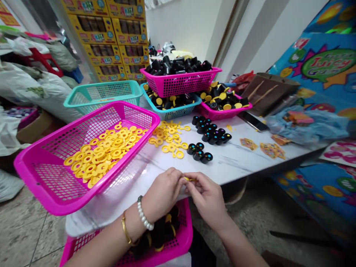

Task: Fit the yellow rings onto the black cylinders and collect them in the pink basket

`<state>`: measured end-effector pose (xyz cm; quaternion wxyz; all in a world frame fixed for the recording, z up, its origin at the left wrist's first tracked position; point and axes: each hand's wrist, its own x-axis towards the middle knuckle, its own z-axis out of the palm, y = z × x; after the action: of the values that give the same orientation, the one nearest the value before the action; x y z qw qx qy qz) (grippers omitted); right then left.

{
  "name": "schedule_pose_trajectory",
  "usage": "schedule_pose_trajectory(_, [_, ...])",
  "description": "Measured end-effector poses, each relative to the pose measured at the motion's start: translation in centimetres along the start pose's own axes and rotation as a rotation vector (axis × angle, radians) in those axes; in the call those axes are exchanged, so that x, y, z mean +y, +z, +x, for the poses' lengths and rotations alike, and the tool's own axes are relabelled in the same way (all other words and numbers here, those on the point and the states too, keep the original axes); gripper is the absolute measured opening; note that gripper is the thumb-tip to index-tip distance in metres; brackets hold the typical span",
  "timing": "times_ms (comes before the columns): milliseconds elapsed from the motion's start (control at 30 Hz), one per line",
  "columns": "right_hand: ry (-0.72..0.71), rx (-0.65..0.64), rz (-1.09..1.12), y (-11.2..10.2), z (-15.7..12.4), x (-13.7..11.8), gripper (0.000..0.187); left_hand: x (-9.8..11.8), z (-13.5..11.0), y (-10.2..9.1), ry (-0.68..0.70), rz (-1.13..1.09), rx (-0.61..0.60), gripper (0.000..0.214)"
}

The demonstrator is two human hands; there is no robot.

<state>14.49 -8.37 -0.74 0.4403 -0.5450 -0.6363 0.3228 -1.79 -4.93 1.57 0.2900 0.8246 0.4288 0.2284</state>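
Observation:
My left hand and my right hand meet at the table's near edge, fingers pinched together on a small yellow ring. Whether a black piece is also held there I cannot tell. Just beyond them stand three black caps with coloured dots and a loose pile of yellow rings on the white table. A tilted pink basket at the left holds several more yellow rings. Below my wrists, a pink basket on my lap holds black and yellow parts.
A group of black caps sits mid-table. Behind are a teal basket, a blue basket and two pink baskets of black parts. A phone, stickers, yellow cartons and sacks surround the table.

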Motion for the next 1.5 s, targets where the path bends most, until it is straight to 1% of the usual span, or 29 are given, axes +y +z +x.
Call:
schedule_pose_trajectory(33, [0.057,0.031,0.053,-0.2,0.0,0.4,0.014,0.3,0.8,0.0,0.004,-0.027,0.005,0.018])
schedule_pose_trajectory(100, [0.157,0.091,0.143,-0.8,0.0,0.9,0.015,0.2,3.0,-0.1,-0.006,-0.046,0.065,0.017])
schedule_pose_trajectory(167, [0.215,0.115,0.187,-1.3,0.1,1.4,0.017,-0.6,5.6,-0.2,-0.030,-0.005,0.150,0.030])
schedule_pose_trajectory(233, [0.229,0.086,0.178,-1.6,0.3,1.7,0.018,-1.8,8.3,0.2,-0.060,0.064,0.168,0.046])
schedule_pose_trajectory(300, [0.209,0.044,0.126,-1.6,0.4,2.0,0.017,-2.8,10.6,0.8,-0.082,0.100,0.135,0.055])
schedule_pose_trajectory(333, [0.193,0.032,0.097,-1.5,0.3,2.1,0.016,-3.1,11.4,1.0,-0.081,0.101,0.124,0.053])
schedule_pose_trajectory(400, [0.169,0.031,0.073,-1.5,0.2,2.2,0.015,-3.3,12.2,1.1,-0.069,0.088,0.143,0.039])
schedule_pose_trajectory(467, [0.155,0.037,0.118,-1.6,0.1,2.2,0.015,-3.0,11.5,0.5,-0.046,0.078,0.198,0.029])
schedule_pose_trajectory(500, [0.151,0.041,0.159,-1.7,0.1,2.1,0.015,-2.7,10.7,0.0,-0.029,0.078,0.222,0.027])
schedule_pose_trajectory(567, [0.169,0.040,0.247,-2.0,0.1,1.9,0.016,-2.0,8.0,-1.0,-0.003,0.082,0.230,0.025])
schedule_pose_trajectory(633, [0.236,-0.010,0.332,-2.1,0.4,1.5,0.019,-1.5,4.8,-1.6,-0.027,0.055,0.173,0.024])
schedule_pose_trajectory(700, [0.325,-0.084,0.411,-1.9,0.9,1.0,0.026,-1.4,1.7,-1.5,-0.096,-0.012,0.104,0.025])
schedule_pose_trajectory(767, [0.376,-0.138,0.461,-1.4,1.5,0.4,0.030,-1.7,-0.4,-1.0,-0.145,-0.084,0.091,0.028])
schedule_pose_trajectory(800, [0.383,-0.159,0.466,-1.1,1.9,0.1,0.030,-1.9,-1.0,-0.6,-0.147,-0.111,0.099,0.030])
schedule_pose_trajectory(900, [0.370,-0.228,0.398,-0.1,3.2,-0.6,0.029,-2.6,-1.4,0.0,-0.111,-0.154,0.135,0.031])
schedule_pose_trajectory(1000, [0.364,-0.232,0.302,0.4,4.2,-0.8,0.028,-2.8,-0.9,-0.1,-0.089,-0.168,0.120,0.028])
schedule_pose_trajectory(1067, [0.370,-0.230,0.280,0.6,4.5,-0.9,0.028,-2.8,-0.7,-0.3,-0.096,-0.165,0.110,0.025])
schedule_pose_trajectory(1200, [0.404,-0.252,0.359,0.5,4.4,-1.2,0.026,-2.7,-0.9,-0.5,-0.110,-0.151,0.107,0.021])
schedule_pose_trajectory(1400, [0.494,-0.286,0.470,0.0,4.2,-1.9,0.022,-2.6,-0.9,-0.5,-0.106,-0.141,0.087,0.015])
schedule_pose_trajectory(1500, [0.524,-0.276,0.507,-0.1,4.3,-2.1,0.023,-2.6,-1.0,-0.4,-0.095,-0.139,0.088,0.015])
